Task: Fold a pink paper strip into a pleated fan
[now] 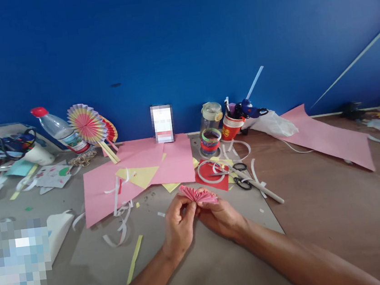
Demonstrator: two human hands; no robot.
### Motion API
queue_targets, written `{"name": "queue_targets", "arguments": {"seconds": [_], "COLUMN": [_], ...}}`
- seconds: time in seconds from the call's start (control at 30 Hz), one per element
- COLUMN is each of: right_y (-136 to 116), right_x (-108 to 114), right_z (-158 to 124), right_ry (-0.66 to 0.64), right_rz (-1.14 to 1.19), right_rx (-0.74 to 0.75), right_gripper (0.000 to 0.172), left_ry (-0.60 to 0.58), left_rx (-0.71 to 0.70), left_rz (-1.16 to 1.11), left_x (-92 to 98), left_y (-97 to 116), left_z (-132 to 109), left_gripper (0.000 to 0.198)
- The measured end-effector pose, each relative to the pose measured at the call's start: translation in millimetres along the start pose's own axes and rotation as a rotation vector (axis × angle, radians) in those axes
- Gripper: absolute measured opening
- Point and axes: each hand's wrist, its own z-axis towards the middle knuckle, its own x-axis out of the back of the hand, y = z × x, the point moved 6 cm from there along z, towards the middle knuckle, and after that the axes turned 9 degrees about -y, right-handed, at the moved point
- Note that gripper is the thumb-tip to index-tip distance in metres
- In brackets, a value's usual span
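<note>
Between my two hands is a small pink pleated paper fan [199,194], its folds spread out at the top and gathered at the bottom. My left hand [181,219] pinches the fan near its gathered base, thumb pressed against it. My right hand [221,216] is closed on the fan's right side, with some fingers hidden behind the paper. Just beyond the hands lie a red paper square [211,183] and a pair of scissors [240,175] with black handles. Large pink paper sheets [103,196] and a yellow paper piece [144,176] lie ahead to the left.
Along the blue wall stand a bottle with a red cap [56,125], finished paper fans [88,124], a phone [162,125], tape rolls [210,142], a jar [211,112] and a red paper cup [232,127]. Another pink sheet [334,140] lies right; a yellow strip [134,258] lies left.
</note>
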Motion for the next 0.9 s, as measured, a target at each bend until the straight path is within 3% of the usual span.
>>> {"name": "queue_targets", "arguments": {"seconds": [0.1, 0.3, 0.43, 0.6, 0.9], "right_y": [2, -2, -2, -1, -1], "right_x": [1, -2, -1, 3, 1], "right_z": [0, 1, 1, 1, 2], "right_ry": [-0.010, -0.021, -0.047, -0.088, -0.104], "right_rz": [0.069, 0.001, -0.057, -0.110, -0.093], "right_rx": [-0.029, 0.008, -0.003, -0.017, -0.012], "right_gripper": [0.023, 0.020, 0.021, 0.017, 0.016], "left_ry": [-0.016, -0.064, -0.117, -0.051, -0.029], "left_rx": [0.008, 0.171, 0.223, 0.278, 0.202], "left_rz": [-0.024, -0.430, -0.583, -0.550, -0.310], "left_x": [-1.5, -7.5, -10.5, -8.0, -2.3], "left_y": [-1, -5, -7, -12, -10], "left_z": [0, 6, 10, 11, 10], "left_gripper": [0.010, 0.020, 0.027, 0.033, 0.025]}}
